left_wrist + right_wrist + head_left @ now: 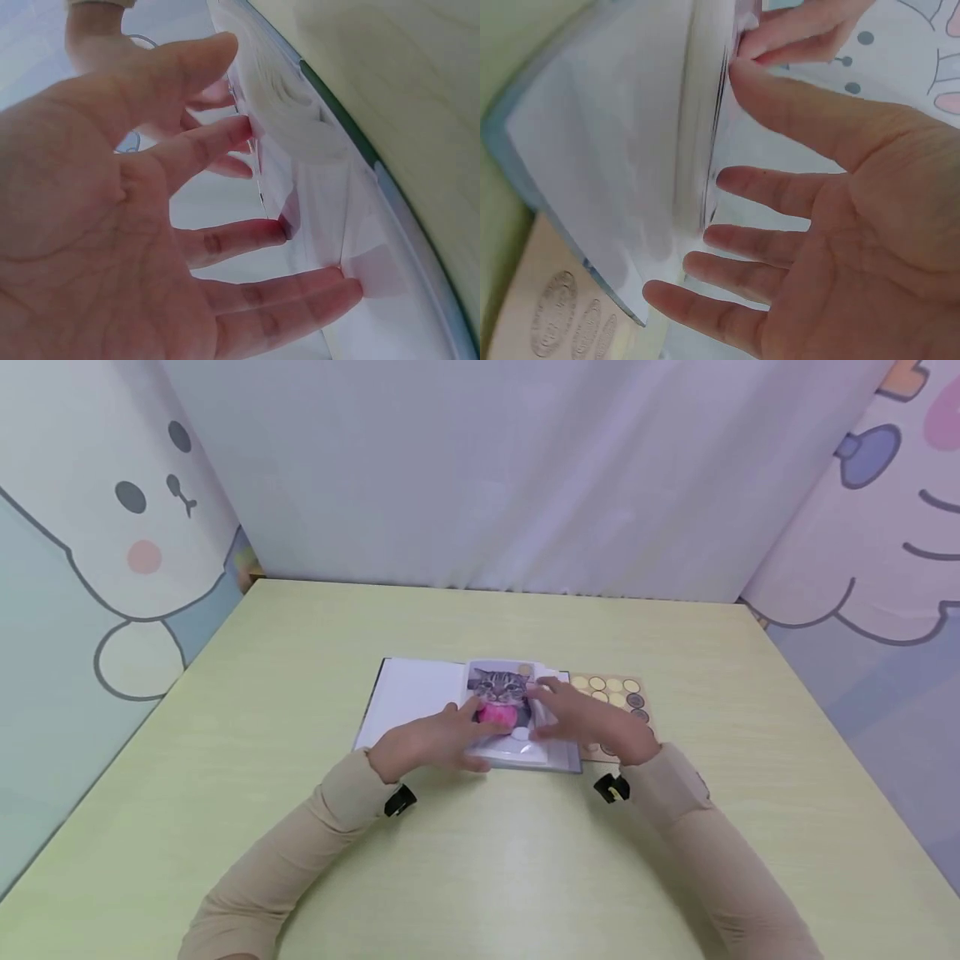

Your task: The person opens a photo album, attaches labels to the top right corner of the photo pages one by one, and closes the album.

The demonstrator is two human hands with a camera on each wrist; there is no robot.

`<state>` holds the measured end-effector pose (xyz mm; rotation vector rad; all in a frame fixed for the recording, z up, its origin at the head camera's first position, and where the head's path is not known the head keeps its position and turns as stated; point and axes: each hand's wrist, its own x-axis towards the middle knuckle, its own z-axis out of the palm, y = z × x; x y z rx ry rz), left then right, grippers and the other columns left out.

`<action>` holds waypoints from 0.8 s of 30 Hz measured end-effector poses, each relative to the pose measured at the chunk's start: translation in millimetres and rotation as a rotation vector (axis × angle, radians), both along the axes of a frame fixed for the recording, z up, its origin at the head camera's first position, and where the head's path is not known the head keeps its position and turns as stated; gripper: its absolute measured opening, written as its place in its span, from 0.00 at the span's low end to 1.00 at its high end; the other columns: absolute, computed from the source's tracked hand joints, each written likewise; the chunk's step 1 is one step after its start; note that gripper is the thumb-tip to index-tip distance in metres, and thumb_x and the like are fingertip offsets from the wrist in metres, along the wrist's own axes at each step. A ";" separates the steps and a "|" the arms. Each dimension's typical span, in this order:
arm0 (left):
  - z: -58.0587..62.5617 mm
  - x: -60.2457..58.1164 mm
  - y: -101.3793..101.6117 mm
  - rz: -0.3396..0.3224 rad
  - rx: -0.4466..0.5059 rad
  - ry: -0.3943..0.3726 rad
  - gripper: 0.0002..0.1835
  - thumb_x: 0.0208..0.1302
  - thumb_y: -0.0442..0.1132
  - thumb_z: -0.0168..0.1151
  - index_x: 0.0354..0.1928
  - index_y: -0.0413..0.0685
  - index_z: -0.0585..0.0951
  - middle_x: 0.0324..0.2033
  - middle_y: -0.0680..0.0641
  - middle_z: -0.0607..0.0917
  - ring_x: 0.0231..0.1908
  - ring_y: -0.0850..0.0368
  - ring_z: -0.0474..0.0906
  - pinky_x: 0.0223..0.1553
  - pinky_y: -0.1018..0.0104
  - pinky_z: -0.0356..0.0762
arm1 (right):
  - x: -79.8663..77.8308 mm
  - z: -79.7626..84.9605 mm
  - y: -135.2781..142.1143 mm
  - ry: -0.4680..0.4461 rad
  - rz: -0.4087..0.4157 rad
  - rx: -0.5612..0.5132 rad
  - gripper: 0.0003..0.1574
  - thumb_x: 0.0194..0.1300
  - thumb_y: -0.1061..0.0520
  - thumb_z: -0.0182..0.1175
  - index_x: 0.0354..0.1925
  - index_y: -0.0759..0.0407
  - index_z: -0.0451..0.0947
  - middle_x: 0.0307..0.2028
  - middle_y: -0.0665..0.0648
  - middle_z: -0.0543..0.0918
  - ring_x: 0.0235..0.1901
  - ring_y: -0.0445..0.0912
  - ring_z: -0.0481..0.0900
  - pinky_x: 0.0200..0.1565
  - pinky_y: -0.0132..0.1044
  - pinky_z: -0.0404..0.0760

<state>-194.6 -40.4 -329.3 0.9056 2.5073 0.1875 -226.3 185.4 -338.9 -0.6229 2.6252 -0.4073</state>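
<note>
We pressed our left hand (431, 742) and right hand (581, 717), grips released with fingers flat, on the cat photograph (501, 697) in the open white album (420, 693) mid-bench (225, 710); smoothing outward evenly seemed best.

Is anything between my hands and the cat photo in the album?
Nothing visible. The left hand and right hand already lie on the open album, with fingertips at the cat photo.
</note>
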 end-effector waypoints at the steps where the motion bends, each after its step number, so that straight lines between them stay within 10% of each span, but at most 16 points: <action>1: -0.2 -0.1 0.2 -0.003 -0.003 0.004 0.35 0.63 0.53 0.58 0.70 0.70 0.57 0.71 0.37 0.48 0.63 0.32 0.58 0.49 0.41 0.73 | 3.3 -1.4 0.4 -0.024 0.005 0.003 0.48 0.62 0.44 0.60 0.71 0.56 0.50 0.71 0.65 0.46 0.68 0.63 0.53 0.62 0.58 0.61; 24: -5.1 1.6 8.3 -0.020 0.048 0.148 0.29 0.61 0.51 0.60 0.65 0.61 0.68 0.62 0.37 0.67 0.42 0.46 0.79 0.47 0.55 0.77 | 11.3 -13.0 -1.7 0.001 -0.011 -0.021 0.58 0.55 0.38 0.63 0.72 0.57 0.47 0.73 0.62 0.39 0.69 0.62 0.49 0.64 0.57 0.58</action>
